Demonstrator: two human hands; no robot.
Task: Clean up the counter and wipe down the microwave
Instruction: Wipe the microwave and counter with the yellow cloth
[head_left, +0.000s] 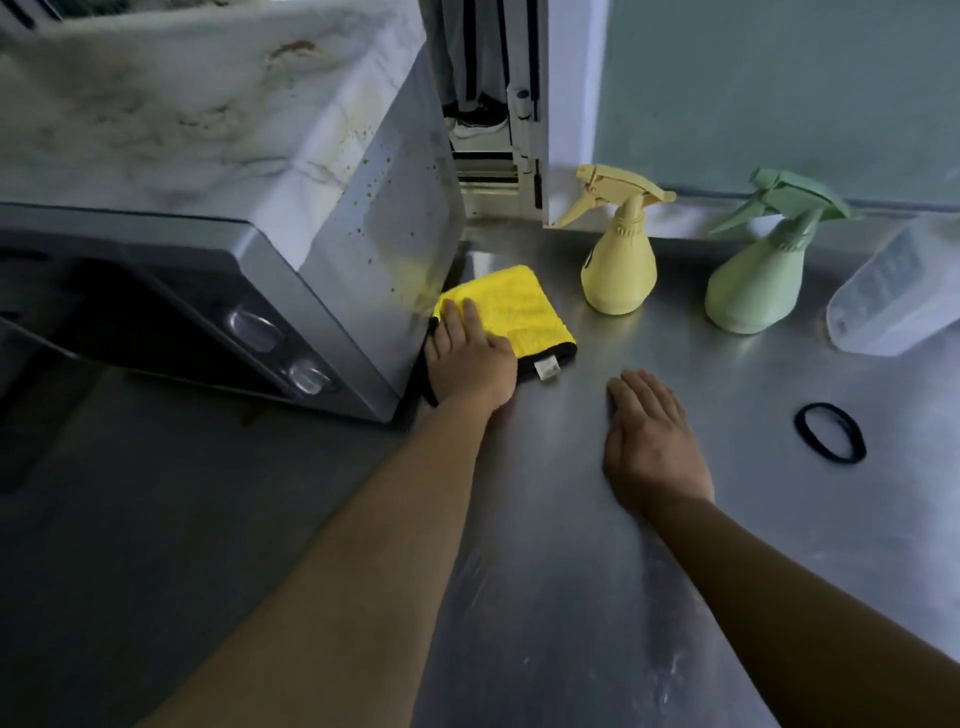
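1. Yellow microfibre cloth (511, 310) lies flat on the steel counter (571, 519), tucked against the foot of the microwave (218, 171).
2. Left hand (470, 358) presses on the cloth's near edge, fingers straight and together; it grips nothing.
3. Right hand (652, 441) rests palm-down on bare steel beside it, fingers extended, holding nothing.
4. Microwave's side panel and top carry brown spatter and smears; wiping looks not yet done there.
5. Judgement: gather the cloth firmly, then work the speckled side panel top to bottom so grime isn't dragged back up.
6. Behind: yellow spray bottle (618, 260), green spray bottle (753, 280), a clear plastic container (893, 291) at right.
7. Black hair tie (830, 432) lies near the right hand.
8. Counter shows dull streaks; pale green wall behind.
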